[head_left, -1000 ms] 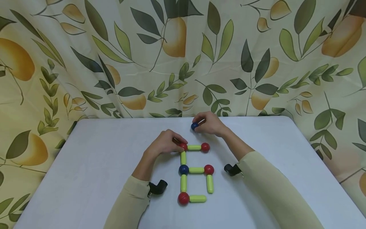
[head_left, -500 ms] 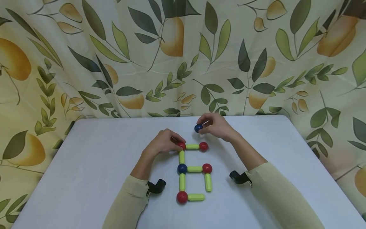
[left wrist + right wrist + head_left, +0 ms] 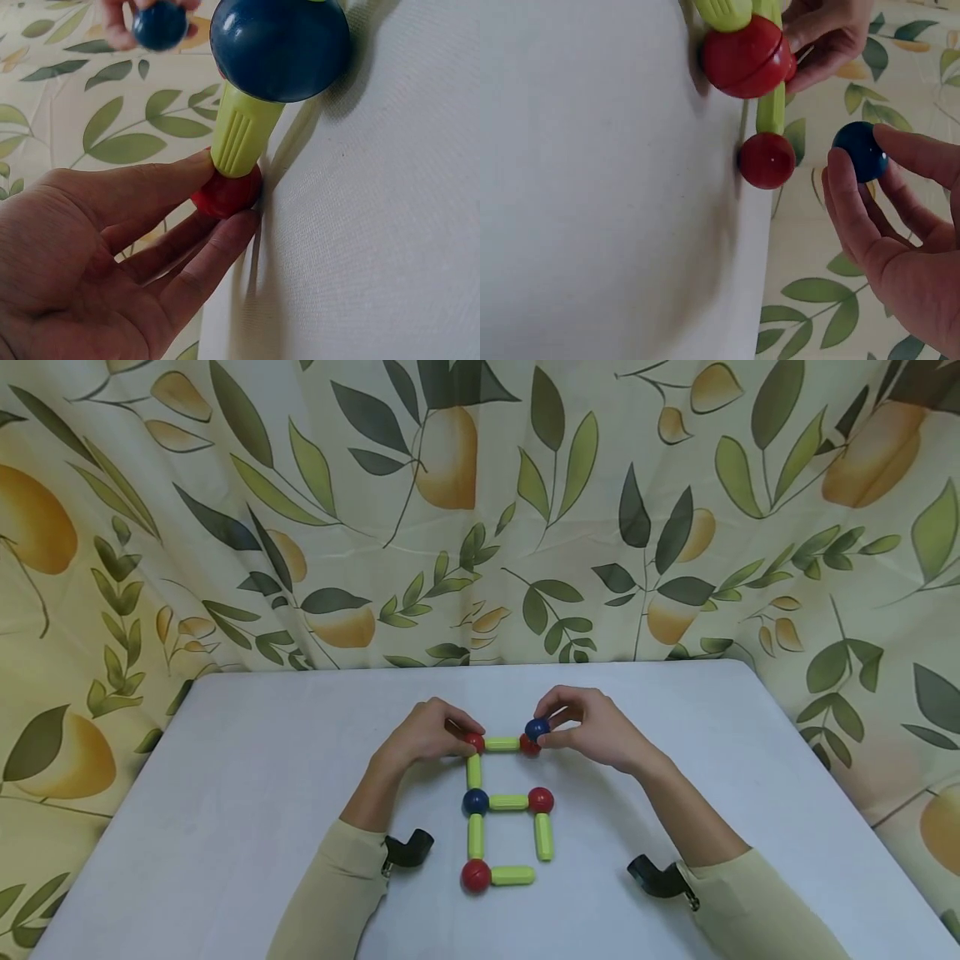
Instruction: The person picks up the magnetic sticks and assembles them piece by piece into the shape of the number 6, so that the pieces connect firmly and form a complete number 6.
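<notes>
My left hand (image 3: 431,731) pinches the red ball (image 3: 229,196) at the far left corner of a figure built from balls and yellow-green sticks. From that ball one stick (image 3: 502,744) leads right to another red ball (image 3: 766,160), and a second stick (image 3: 244,131) runs nearer to a blue ball (image 3: 476,802). Held between thumb and fingertips of my right hand (image 3: 596,727) is a loose blue ball (image 3: 860,151). In the head view it overlaps the far right red ball; the right wrist view shows a gap between them.
Nearer, a stick joins the middle blue ball to a red ball (image 3: 541,800) with a stick (image 3: 544,837) hanging from it. A near red ball (image 3: 476,877) bears a stick (image 3: 512,876) pointing right. The white table (image 3: 285,827) ends before a leaf-patterned curtain (image 3: 420,527).
My right hand has carried the blue ball from near the table's far edge toward me and slightly right, to the far right red ball. My left hand keeps its pinch on the corner ball.
</notes>
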`<state>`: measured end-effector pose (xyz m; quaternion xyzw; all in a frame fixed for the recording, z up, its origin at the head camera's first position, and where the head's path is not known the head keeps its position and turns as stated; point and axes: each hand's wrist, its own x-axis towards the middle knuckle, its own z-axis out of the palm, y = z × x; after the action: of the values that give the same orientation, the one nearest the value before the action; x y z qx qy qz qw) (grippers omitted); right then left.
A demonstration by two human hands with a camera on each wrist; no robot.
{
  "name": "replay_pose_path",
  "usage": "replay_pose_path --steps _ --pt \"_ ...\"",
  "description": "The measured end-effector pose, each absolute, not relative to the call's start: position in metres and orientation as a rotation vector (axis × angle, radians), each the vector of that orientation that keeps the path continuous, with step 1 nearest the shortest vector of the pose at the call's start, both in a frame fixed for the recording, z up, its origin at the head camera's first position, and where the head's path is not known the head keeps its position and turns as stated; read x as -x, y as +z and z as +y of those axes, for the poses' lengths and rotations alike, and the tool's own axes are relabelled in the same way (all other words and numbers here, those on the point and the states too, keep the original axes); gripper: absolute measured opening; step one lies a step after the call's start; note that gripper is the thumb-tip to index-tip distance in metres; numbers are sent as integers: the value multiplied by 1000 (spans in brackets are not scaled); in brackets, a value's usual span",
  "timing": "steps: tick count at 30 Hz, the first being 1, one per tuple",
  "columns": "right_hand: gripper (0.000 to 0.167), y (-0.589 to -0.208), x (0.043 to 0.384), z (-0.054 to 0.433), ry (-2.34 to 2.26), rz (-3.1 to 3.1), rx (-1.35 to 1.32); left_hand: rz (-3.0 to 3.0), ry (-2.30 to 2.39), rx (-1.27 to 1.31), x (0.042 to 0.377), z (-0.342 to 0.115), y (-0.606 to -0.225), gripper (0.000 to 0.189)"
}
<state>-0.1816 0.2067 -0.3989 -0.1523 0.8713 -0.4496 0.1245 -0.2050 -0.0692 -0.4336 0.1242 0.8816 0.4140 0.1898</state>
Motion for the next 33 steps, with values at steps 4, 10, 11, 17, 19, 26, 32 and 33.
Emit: replay_pose_path --steps 4,10,11,17,19,26,32,33 --pt "31 -401 164 212 -1315 2525 439 2473 1175 -380 205 -70 -434 23" --pt "35 -403 137 216 -1279 2488 499 2472 1173 -406 204 -70 -435 23" --pt "34 -403 133 216 -1269 2483 511 2475 1167 -405 204 -70 -434 23" --pt "28 -403 114 217 -1220 2430 577 2490 1138 -386 204 -69 -433 24" --pt "27 -403 110 217 -1207 2410 575 2492 1140 -380 204 -69 -433 24" --pt "27 -403 97 213 -1128 2350 607 2488 1144 -377 206 -69 -434 24" --pt "26 -401 89 207 -1041 2322 662 2477 1147 -373 206 -69 -432 25" --pt "27 -401 88 207 -1035 2317 679 2473 1147 -372 206 -69 -432 25"
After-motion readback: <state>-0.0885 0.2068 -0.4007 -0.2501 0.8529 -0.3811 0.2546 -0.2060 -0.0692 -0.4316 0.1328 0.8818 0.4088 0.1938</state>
